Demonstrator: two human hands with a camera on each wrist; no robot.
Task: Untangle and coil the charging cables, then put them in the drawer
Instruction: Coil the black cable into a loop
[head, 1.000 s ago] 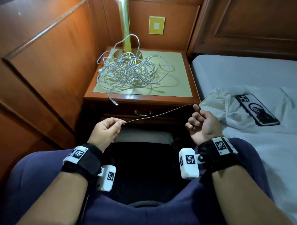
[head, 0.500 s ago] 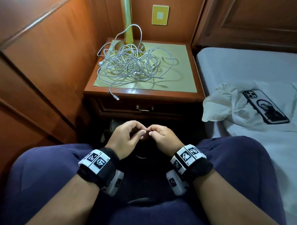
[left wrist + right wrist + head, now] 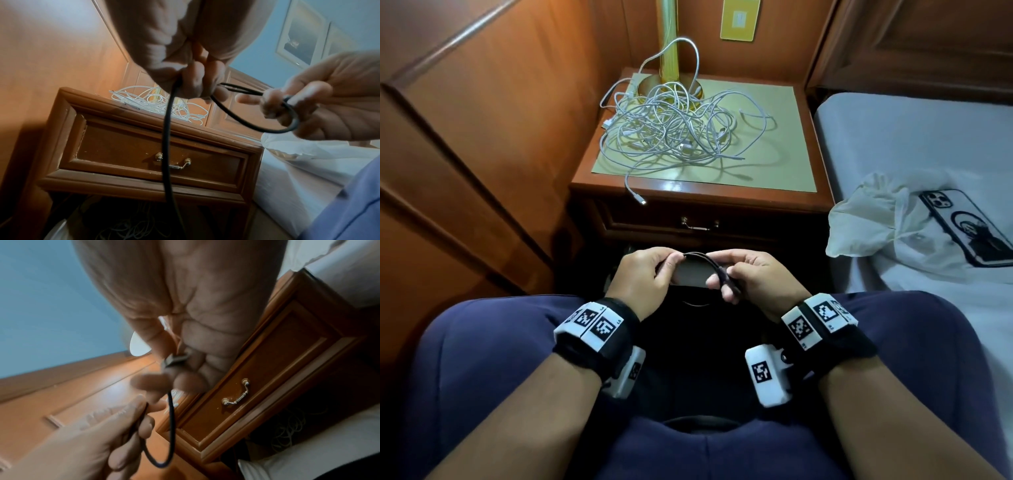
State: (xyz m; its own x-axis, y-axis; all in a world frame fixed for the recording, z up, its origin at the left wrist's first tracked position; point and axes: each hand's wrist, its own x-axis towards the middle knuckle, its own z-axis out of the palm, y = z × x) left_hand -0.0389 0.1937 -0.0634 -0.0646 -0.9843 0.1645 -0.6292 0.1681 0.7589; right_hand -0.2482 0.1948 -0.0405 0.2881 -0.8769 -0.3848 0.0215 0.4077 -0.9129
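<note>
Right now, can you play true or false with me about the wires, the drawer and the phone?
1. Both hands hold a black cable. True: the left hand and right hand both pinch it.
2. The drawer is open. False: it is closed.
3. The white cables are neatly coiled. False: they lie tangled on the nightstand.
4. A phone lies on the bed. True.

The drawer front is shut, with open air just in front of it. Above, a white cable tangle and lamp base crowd the nightstand's far-left top; 1 plug overhangs the near edge.
</note>
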